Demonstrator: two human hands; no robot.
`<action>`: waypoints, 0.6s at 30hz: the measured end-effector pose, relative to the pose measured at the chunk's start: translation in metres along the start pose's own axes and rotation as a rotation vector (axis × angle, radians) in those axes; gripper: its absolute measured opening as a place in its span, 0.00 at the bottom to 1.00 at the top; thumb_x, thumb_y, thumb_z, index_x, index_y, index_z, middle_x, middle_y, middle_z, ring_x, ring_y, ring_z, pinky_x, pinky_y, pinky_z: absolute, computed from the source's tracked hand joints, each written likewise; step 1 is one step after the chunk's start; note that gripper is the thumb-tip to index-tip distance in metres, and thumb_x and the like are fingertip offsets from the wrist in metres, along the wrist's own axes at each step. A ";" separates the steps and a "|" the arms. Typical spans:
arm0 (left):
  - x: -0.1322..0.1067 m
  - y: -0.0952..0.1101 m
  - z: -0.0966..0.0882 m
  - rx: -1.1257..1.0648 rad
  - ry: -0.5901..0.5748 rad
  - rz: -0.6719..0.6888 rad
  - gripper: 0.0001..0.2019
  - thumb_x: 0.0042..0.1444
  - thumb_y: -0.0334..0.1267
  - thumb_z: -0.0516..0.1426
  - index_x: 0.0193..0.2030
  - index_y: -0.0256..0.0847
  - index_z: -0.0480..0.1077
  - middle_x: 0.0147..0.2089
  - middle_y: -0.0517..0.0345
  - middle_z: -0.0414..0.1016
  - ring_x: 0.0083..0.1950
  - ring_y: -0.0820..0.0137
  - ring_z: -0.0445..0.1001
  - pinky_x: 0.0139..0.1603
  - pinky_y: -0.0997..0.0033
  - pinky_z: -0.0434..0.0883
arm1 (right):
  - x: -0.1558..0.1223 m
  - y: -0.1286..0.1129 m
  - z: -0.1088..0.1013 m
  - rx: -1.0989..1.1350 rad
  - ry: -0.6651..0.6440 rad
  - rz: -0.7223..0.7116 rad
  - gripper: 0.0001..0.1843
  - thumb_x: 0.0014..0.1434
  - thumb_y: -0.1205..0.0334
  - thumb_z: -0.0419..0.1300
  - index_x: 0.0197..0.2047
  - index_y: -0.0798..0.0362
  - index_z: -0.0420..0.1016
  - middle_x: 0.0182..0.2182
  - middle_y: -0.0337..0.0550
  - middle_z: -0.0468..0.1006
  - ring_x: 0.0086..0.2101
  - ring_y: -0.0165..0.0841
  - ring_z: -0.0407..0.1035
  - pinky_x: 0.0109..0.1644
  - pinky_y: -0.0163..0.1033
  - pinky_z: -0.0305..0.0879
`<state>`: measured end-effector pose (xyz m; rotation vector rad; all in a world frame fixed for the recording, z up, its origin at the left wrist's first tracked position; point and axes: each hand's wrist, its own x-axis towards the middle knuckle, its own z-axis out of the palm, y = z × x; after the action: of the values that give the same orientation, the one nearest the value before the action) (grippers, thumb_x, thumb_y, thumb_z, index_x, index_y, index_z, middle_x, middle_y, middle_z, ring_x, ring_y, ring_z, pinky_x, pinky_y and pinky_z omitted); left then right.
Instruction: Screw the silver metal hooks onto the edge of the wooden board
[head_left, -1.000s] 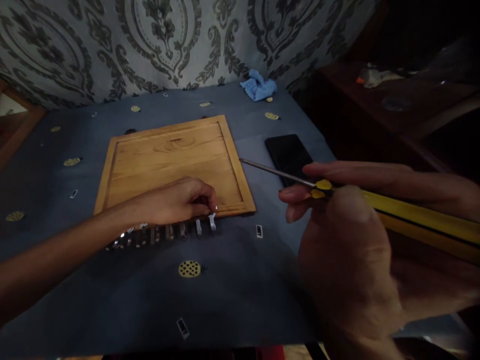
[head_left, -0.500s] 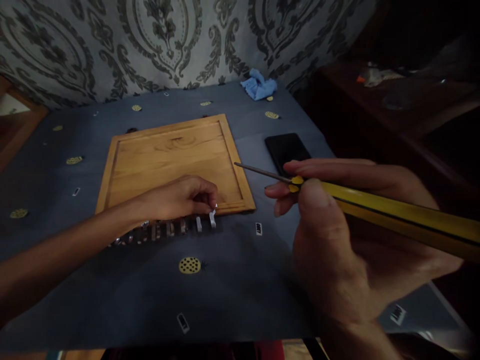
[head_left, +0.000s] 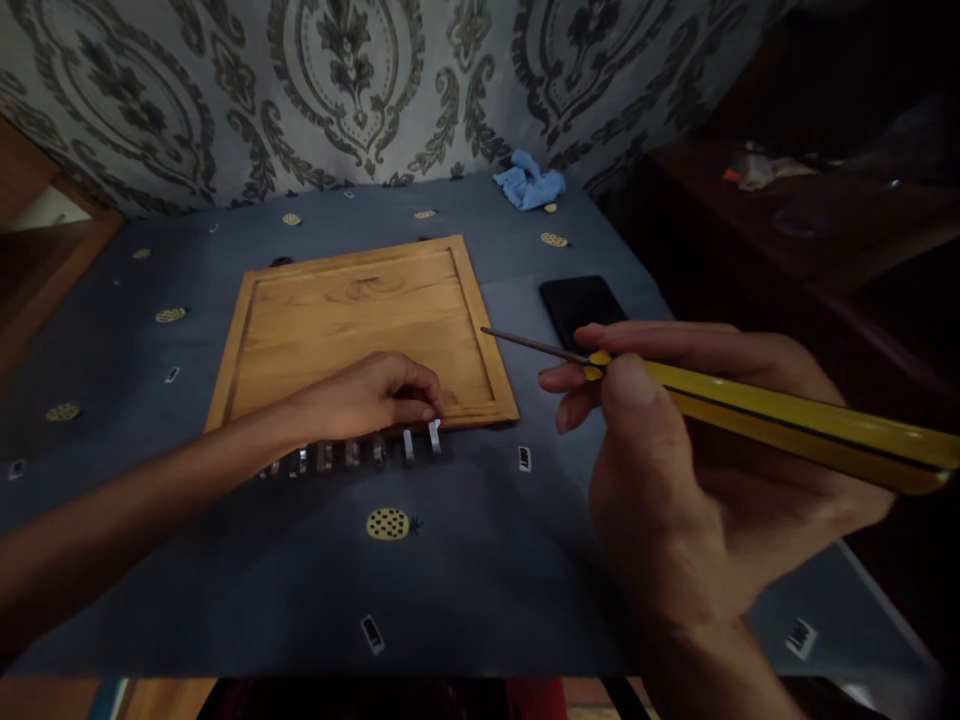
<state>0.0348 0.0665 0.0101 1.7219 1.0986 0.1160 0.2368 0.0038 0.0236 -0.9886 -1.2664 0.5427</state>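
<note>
My right hand (head_left: 675,470) is wrapped round the yellow handle of a screwdriver (head_left: 765,410). Its thin shaft points left, with the tip above the right edge of a framed wooden panel (head_left: 352,330). My left hand (head_left: 382,395) reaches over the panel's near edge, thumb and fingertips pinched at the upper end of a small bent metal clip (head_left: 434,437). To the left of that clip, several similar metal clips (head_left: 379,452) stand in a row along the near edge. My left wrist and forearm partly hide the row.
A black phone (head_left: 581,305) lies right of the panel, close to my right fingers. Farther back is a crumpled blue cloth (head_left: 530,182). The table has a grey-blue patterned cloth (head_left: 262,590). A dark red wooden surface (head_left: 780,230) stands to the right.
The whole view has shifted slightly, so the panel and clips appear a little farther right. My left fingers remain pinched at the rightmost clip, and my right hand still holds the screwdriver.
</note>
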 end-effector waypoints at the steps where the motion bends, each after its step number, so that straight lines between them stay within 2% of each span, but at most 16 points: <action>1: -0.002 0.001 -0.001 -0.003 0.003 0.003 0.09 0.58 0.36 0.55 0.40 0.36 0.75 0.34 0.57 0.76 0.33 0.72 0.72 0.35 0.73 0.67 | 0.000 0.001 0.002 0.020 0.035 0.003 0.01 0.62 0.65 0.63 0.38 0.50 0.77 0.39 0.41 0.78 0.30 0.34 0.77 0.31 0.43 0.72; 4: -0.011 0.004 -0.003 -0.017 0.077 0.022 0.10 0.61 0.37 0.54 0.43 0.37 0.74 0.35 0.57 0.77 0.33 0.72 0.73 0.33 0.74 0.67 | -0.001 0.001 0.007 0.066 0.116 0.013 0.01 0.60 0.64 0.65 0.37 0.51 0.78 0.37 0.40 0.78 0.27 0.31 0.75 0.28 0.40 0.69; 7: -0.028 0.008 0.001 0.107 0.271 0.047 0.09 0.64 0.40 0.55 0.44 0.39 0.73 0.34 0.59 0.77 0.33 0.71 0.74 0.34 0.73 0.67 | -0.001 0.001 0.009 0.051 0.101 0.003 0.01 0.61 0.66 0.64 0.37 0.51 0.78 0.38 0.41 0.78 0.28 0.32 0.75 0.28 0.40 0.69; 8: -0.033 0.010 0.005 0.174 0.338 0.063 0.09 0.64 0.42 0.55 0.45 0.39 0.73 0.35 0.59 0.77 0.35 0.70 0.75 0.36 0.71 0.68 | -0.001 0.000 0.008 0.041 0.092 -0.002 0.02 0.61 0.66 0.64 0.38 0.50 0.78 0.38 0.42 0.78 0.29 0.32 0.76 0.28 0.41 0.69; 10: -0.042 0.011 0.016 0.312 0.425 0.096 0.13 0.62 0.44 0.60 0.50 0.41 0.71 0.43 0.56 0.79 0.44 0.65 0.77 0.45 0.67 0.69 | -0.001 0.000 0.007 0.030 0.063 -0.002 0.02 0.62 0.65 0.63 0.38 0.50 0.78 0.37 0.42 0.78 0.29 0.32 0.75 0.28 0.41 0.68; 12: -0.046 0.011 0.030 0.463 0.460 0.098 0.25 0.57 0.46 0.65 0.58 0.40 0.67 0.55 0.50 0.77 0.55 0.58 0.74 0.54 0.59 0.68 | -0.002 0.000 0.005 0.014 0.013 0.014 0.03 0.63 0.65 0.63 0.38 0.50 0.79 0.35 0.41 0.79 0.27 0.32 0.75 0.27 0.41 0.68; 13: -0.046 0.011 0.036 0.530 0.466 0.087 0.30 0.54 0.46 0.67 0.60 0.39 0.65 0.57 0.48 0.76 0.58 0.55 0.72 0.57 0.56 0.66 | -0.002 0.001 0.004 0.001 -0.020 0.013 0.03 0.63 0.65 0.63 0.38 0.49 0.79 0.33 0.40 0.79 0.27 0.31 0.74 0.28 0.41 0.68; 15: -0.044 0.009 0.047 0.615 0.469 0.066 0.35 0.52 0.46 0.69 0.62 0.37 0.62 0.56 0.46 0.77 0.58 0.53 0.72 0.57 0.53 0.66 | -0.004 0.004 0.002 -0.030 -0.091 -0.013 0.03 0.63 0.65 0.63 0.38 0.49 0.79 0.30 0.38 0.79 0.26 0.31 0.74 0.29 0.41 0.70; 18: -0.040 0.005 0.056 0.631 0.489 0.060 0.34 0.53 0.45 0.69 0.62 0.38 0.61 0.53 0.47 0.79 0.56 0.53 0.74 0.56 0.54 0.66 | -0.005 0.009 0.000 -0.092 -0.185 -0.023 0.02 0.63 0.63 0.64 0.39 0.48 0.79 0.30 0.37 0.80 0.25 0.30 0.74 0.30 0.41 0.72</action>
<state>0.0460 -0.0015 0.0047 2.3677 1.5523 0.2588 0.2367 0.0042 0.0134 -1.0166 -1.4771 0.5722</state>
